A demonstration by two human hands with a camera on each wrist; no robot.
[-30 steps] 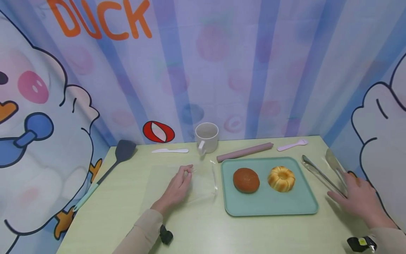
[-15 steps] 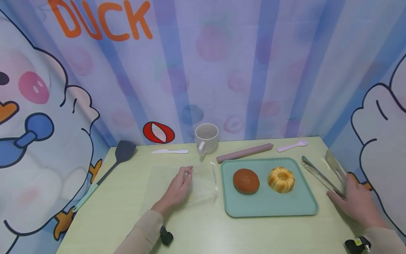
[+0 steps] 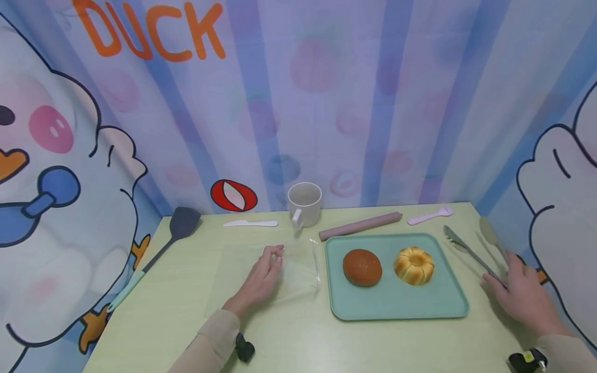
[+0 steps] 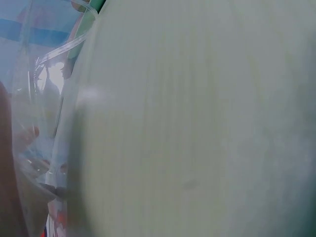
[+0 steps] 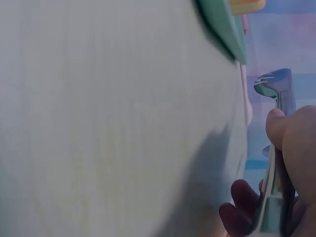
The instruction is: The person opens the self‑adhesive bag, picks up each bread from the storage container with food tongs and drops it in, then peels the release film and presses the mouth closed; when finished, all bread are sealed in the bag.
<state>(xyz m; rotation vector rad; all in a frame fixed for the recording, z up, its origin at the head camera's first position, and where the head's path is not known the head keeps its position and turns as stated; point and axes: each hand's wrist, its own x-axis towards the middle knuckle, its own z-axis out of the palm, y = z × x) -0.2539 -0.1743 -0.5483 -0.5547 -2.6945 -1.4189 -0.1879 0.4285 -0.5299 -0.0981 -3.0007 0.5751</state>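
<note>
My left hand [image 3: 258,277] pinches the upper edge of a clear plastic bag [image 3: 300,272], which spreads out over the table on both sides of the fingers. In the left wrist view the bag [image 4: 49,74] is see-through and creased. At the right, my right hand [image 3: 529,298] grips metal tongs [image 3: 473,255] near their joined end, the two arms spread apart and pointing away. The thumb lies along one arm of the tongs [image 5: 284,91] in the right wrist view. A green tray [image 3: 398,306] between the hands bears a round brown bun [image 3: 361,268] and a ring-shaped yellow cake [image 3: 414,266].
A white mug [image 3: 305,204] stands at the back, near a white plastic knife [image 3: 250,223]. Behind the tray lie a mauve rod [image 3: 361,226] and a lilac fork-like utensil [image 3: 430,215]. Far left is a dark-headed spatula [image 3: 160,256]. A printed curtain [image 3: 317,103] rises behind the table.
My right hand has shifted slightly left and turned the tongs a little, their arms still apart. The left hand and the bag have stayed in place.
</note>
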